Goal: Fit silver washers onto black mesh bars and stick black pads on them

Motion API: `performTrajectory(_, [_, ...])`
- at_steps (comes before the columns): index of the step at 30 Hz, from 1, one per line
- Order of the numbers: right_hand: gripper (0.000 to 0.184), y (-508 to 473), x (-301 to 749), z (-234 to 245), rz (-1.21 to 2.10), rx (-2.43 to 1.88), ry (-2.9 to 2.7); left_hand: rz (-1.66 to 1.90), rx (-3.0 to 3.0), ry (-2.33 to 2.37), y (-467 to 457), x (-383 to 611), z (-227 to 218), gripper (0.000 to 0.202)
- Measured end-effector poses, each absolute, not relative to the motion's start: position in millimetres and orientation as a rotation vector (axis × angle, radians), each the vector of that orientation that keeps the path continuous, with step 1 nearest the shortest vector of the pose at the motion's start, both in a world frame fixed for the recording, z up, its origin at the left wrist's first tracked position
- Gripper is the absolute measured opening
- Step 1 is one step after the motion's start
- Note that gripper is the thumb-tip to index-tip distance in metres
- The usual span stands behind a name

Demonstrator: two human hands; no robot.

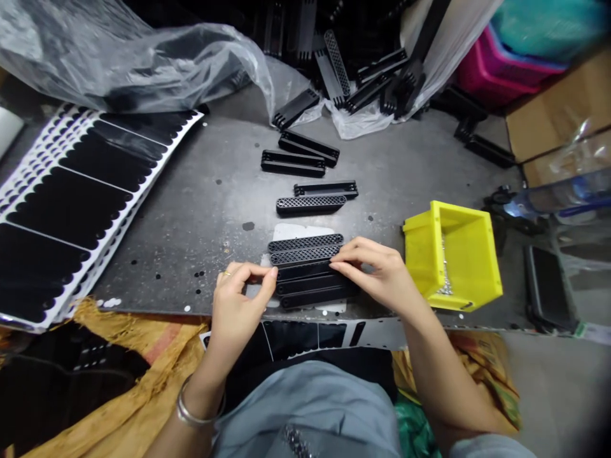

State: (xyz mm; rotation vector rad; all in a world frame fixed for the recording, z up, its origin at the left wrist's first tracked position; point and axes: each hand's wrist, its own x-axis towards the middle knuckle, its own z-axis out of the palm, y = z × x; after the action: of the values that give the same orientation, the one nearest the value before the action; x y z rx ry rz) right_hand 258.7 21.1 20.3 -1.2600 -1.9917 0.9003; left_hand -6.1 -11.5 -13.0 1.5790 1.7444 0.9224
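Observation:
Several black plastic bars (310,280) lie side by side in a tight row on the grey metal table (191,222), with two mesh-faced bars (305,250) at the far side and smooth ones (315,292) nearer me. My left hand (236,312), wearing a silver bangle and a ring, has its fingertips at the row's left end. My right hand (377,277) lies across the row's right part, fingers on the bars. The hands hide the bars' ends. Further up, more black bars (310,205) lie in loose pairs (300,156).
A large black-and-white perforated sheet (71,203) lies at the table's left. Behind stand a crumpled clear plastic bag (143,63) and a heap of black bars (367,76). A yellow plastic bin (470,261) with metal pieces inside stands right of my right hand.

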Motion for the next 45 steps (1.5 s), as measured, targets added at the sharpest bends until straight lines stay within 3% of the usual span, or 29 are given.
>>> performTrajectory(6, [0.007,27.0,256.7,11.8,0.941,-1.211,-2.027,0.882,1.631,1.763,-8.3,-10.4,-15.8,0.021])
performTrajectory(12, [0.021,-23.8,282.2,34.3,0.533,-1.459,-2.150,1.011,1.925,1.739,-17.7,0.7,8.0,0.006])
performTrajectory(14, [0.024,-54.3,296.7,41.2,0.631,-1.548,-2.238,1.056,2.076,1.503,-30.9,20.0,18.6,0.010])
performTrajectory(17, [0.018,-89.0,312.1,46.2,0.779,-1.528,-2.245,0.791,2.209,0.987,-51.1,54.8,22.8,0.031])
performTrajectory(19, [0.019,-99.0,315.3,46.4,0.779,-1.449,-2.135,0.665,2.185,0.889,-59.8,72.4,19.4,0.026])
performTrajectory(21, [0.022,-100.4,312.5,43.7,0.712,-1.387,-2.056,0.665,2.078,0.942,-63.9,81.5,16.9,0.014])
performTrajectory(26, [0.040,-98.5,295.2,29.7,0.738,-1.196,-1.979,0.763,1.908,1.072,-66.6,77.2,25.6,0.017])
performTrajectory(32, [0.020,-107.5,315.0,40.5,1.090,-1.063,-1.502,1.047,2.414,1.281,-67.9,69.6,6.7,0.008])
performTrajectory(34, [0.022,-96.8,315.7,49.1,1.046,-1.134,-1.335,1.048,2.573,1.261,-68.1,73.8,-6.2,0.009])
performTrajectory(40, [0.045,-14.8,251.8,37.7,0.557,-1.222,-2.002,1.047,2.422,1.400,-56.6,54.7,-6.5,0.020])
performTrajectory(43, [0.028,23.7,217.1,18.4,0.540,-1.039,-2.223,1.067,2.092,1.727,-34.2,20.4,1.6,0.008])
performTrajectory(45, [0.016,38.7,203.9,10.2,0.559,-0.989,-2.284,0.996,1.919,1.849,-18.0,0.8,1.2,0.010])
